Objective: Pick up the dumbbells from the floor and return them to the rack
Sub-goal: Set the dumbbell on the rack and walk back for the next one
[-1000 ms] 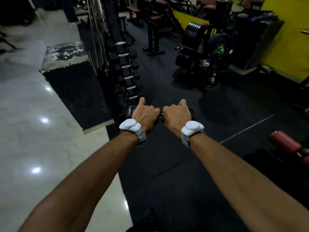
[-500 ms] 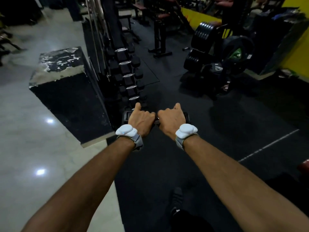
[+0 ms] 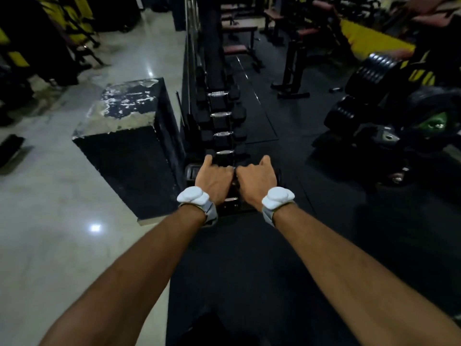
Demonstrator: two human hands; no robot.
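Dark rubber flooring (image 3: 249, 270) runs under you through a dim gym, with pale glossy tile (image 3: 50, 221) off to your left. You hold one black dumbbell (image 3: 190, 172) out in front of you with both arms stretched forward; its left head shows beside your left hand (image 3: 213, 179), while the handle is hidden under your knuckles. Your left hand is wrapped around the handle with the thumb pointing forward, and your right hand (image 3: 257, 179) grips just beside it in the same way, the two fists nearly touching. Each wrist carries a white wrist device (image 3: 193, 197). The dumbbell sits at the near end of the dumbbell rack (image 3: 222, 136), where a row of dumbbells with shiny handles recedes away from you; whether it touches the rack you cannot tell. Left of the rack stands a black box (image 3: 129, 151) with a worn, flaking top. Stacked weight plates (image 3: 374, 73) lie well apart on your right.
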